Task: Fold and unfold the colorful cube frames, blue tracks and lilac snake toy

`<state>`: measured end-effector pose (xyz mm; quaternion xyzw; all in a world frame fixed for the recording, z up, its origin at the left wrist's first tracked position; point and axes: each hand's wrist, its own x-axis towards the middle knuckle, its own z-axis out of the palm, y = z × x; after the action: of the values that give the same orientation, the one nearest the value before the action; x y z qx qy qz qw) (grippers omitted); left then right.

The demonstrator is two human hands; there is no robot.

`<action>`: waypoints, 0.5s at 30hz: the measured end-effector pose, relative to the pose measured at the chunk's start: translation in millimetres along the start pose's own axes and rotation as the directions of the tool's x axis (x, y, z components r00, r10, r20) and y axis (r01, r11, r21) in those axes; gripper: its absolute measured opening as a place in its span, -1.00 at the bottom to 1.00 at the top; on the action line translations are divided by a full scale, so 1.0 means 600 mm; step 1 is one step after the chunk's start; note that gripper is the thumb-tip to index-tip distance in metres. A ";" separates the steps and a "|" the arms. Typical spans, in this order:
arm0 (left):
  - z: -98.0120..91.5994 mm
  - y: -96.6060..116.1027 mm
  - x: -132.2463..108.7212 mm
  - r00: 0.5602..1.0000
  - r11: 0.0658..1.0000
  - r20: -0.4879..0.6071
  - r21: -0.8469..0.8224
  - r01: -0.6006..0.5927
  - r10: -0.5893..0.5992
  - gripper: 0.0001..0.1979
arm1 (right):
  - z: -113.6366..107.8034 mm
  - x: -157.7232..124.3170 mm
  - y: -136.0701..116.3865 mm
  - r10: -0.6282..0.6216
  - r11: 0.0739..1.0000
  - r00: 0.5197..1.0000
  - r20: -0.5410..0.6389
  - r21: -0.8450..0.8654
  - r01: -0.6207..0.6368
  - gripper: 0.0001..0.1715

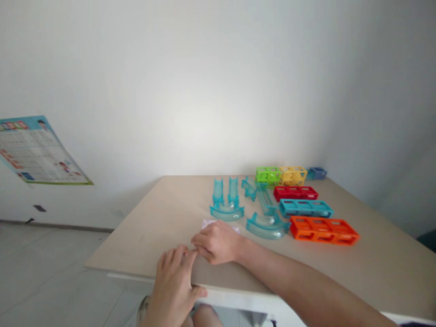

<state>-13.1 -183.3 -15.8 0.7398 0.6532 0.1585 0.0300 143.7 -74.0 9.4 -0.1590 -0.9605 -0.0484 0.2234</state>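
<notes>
My right hand (218, 241) rests near the front of the table with its fingers curled closed. Whatever lies inside them, if anything, is hidden. A pale white and purple piece (207, 223) shows from behind its knuckles, mostly covered. Left of it, at the table's front edge, is my left hand (174, 281), fingers bent, thumb apart, nothing seen in it. The two hands nearly meet at the fingertips. Just beyond them lie a clear blue curved track (227, 212) and another curved track (268, 228).
Straight clear blue tracks (218, 190) lie farther back. To the right are open-frame blocks: orange (323, 230), light blue (305, 208), red (295, 193), yellow (293, 175), green (268, 174) and dark blue (317, 173). A wall bounds the table (153, 218) behind.
</notes>
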 end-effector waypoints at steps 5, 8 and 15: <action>-0.030 -0.035 0.054 0.944 0.882 0.227 -0.458 -0.114 0.240 -0.87 | 0.002 0.001 0.001 0.012 0.999 1.000 -0.011 -0.031 -0.013 -0.84; -0.036 -0.049 0.141 0.999 0.606 -0.012 -0.795 -0.033 0.038 -0.63 | 0.005 0.003 0.003 0.067 0.993 0.996 -0.051 -0.093 -0.072 -0.84; 0.027 -0.042 0.358 0.745 0.268 -0.193 -0.963 -0.020 -0.639 -0.75 | -0.001 0.007 0.016 0.168 0.972 0.974 -0.149 -0.142 -0.189 -0.83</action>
<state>-12.4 32.8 4.4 0.3493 0.5574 0.6967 0.2862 143.6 -64.0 11.7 -0.2583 -0.9180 -0.1134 0.2788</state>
